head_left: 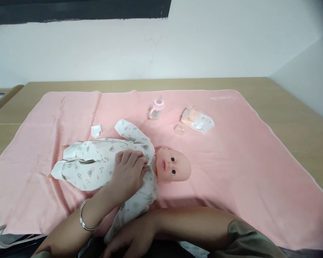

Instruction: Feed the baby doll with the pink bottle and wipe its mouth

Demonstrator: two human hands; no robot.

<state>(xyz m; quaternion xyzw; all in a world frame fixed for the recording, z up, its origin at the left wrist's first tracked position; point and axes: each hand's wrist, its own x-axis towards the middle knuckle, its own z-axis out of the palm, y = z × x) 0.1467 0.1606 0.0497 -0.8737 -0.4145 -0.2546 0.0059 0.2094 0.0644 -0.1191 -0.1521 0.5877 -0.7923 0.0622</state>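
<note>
The right hand (pixel 134 234) is seen at the bottom edge, partly cut off, with its fingers bent at the end of the doll's near sleeve; whether cloth is gripped cannot be told. The far side is filled by a white wall (pixel 218 46), below which a wooden desk (pixel 177 84) is placed. Most of the desk is covered by a pink blanket (pixel 231 161), creased on the left. On the middle-left of the blanket a doll (pixel 174 165) is laid face up, its head pointed right and its feet left. It is dressed in a white printed suit (pixel 99 154), in whose leg part a narrow dark gap is shown. The left hand (pixel 127 173) is rested on the chest, fingers curled just below the neck; whether the front is pinched is hidden. Beyond the doll's head a pale packet (pixel 197 120) is laid, and left of it a pink-collared bottle (pixel 156 109) is set. A silver bangle (pixel 81 218) is worn on the left wrist. A small white piece (pixel 96 130) is found beyond the legs, and a clear rounded cap (pixel 179 129) just beside the packet.
</note>
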